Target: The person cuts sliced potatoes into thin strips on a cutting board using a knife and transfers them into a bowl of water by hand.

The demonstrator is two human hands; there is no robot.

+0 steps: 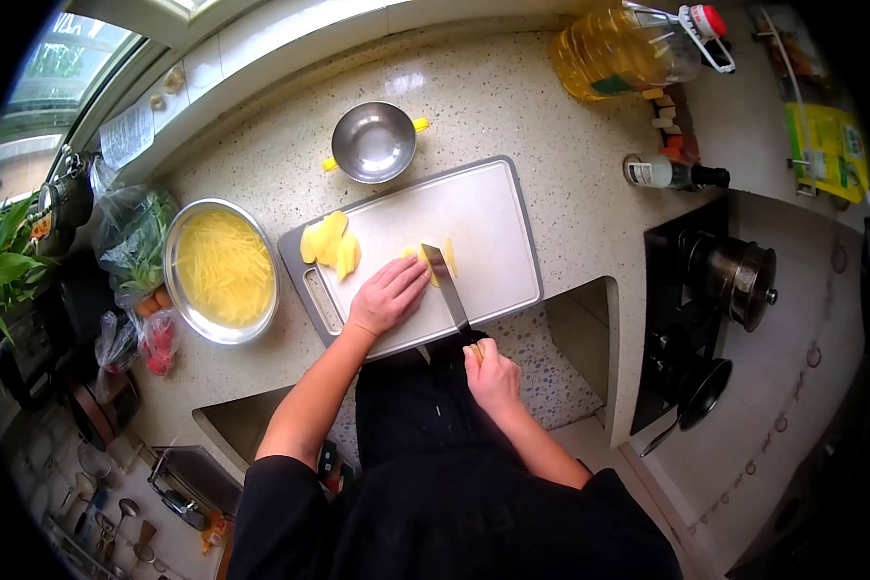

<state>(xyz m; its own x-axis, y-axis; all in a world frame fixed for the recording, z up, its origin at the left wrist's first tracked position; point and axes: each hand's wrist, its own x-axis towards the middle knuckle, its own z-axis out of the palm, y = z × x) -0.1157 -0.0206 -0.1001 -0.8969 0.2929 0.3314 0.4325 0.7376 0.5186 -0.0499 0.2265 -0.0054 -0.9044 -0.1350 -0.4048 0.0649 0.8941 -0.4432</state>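
On the white cutting board (488, 208) with its grey rim, my left hand (391, 295) presses down with fingers together on pale yellow potato slices (411, 253), mostly covered by the fingers. My right hand (493, 375) is closed round the wooden handle of a kitchen knife (447, 288). Its blade rests at the slices, just right of my left fingertips. A few thin potato strips (449, 253) lie beyond the blade. More potato slices (331, 244) are piled at the board's left end. Left of the board, a steel basin (273, 280) holds potato shreds (224, 266).
A small steel bowl (374, 143) with yellow handles stands behind the board. Bagged greens (140, 242) sit at left. An oil jug (619, 53) and dark bottle (675, 174) stand back right, near a stove with a pot (739, 280) and pan (703, 391).
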